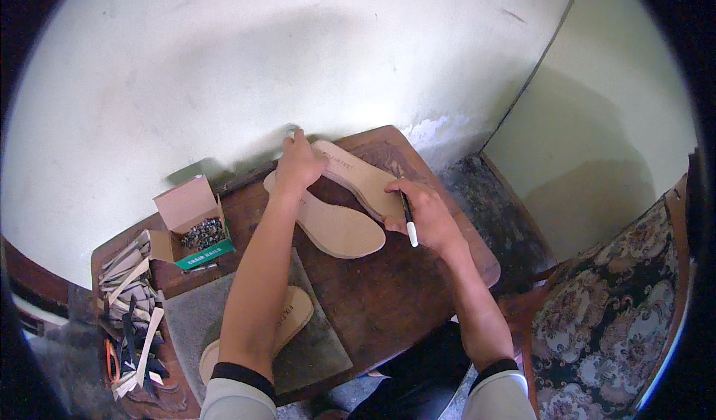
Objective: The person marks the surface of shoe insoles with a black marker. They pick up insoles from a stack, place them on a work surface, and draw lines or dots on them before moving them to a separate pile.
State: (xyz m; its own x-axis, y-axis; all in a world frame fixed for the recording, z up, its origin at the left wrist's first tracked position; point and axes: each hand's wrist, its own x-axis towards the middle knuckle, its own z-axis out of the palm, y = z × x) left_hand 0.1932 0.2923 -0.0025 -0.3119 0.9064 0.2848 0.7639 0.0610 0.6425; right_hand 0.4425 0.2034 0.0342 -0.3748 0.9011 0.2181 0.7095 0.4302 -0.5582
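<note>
Two tan shoe insoles lie side by side on the dark wooden table, both with layered edges. The left insole [341,230] has its narrow end partly behind my left hand [300,164]. That hand is closed at the far edge by the wall, its fingertips around a small pale thing too hidden to name. Over the wide end of the right insole [362,178] is my right hand [426,215], gripping a black marker pen [408,213] with a white end pointing toward me. Its thumb and fingertips are at the insole's edge.
An open carton of small nails [203,235] stands at the table's left, beside a heap of cut strips [130,278]. Another insole [297,317] rests on a grey mat [186,312], partly under my left forearm. A floral-upholstered chair [604,323] is at right; the wall [246,70] borders the table.
</note>
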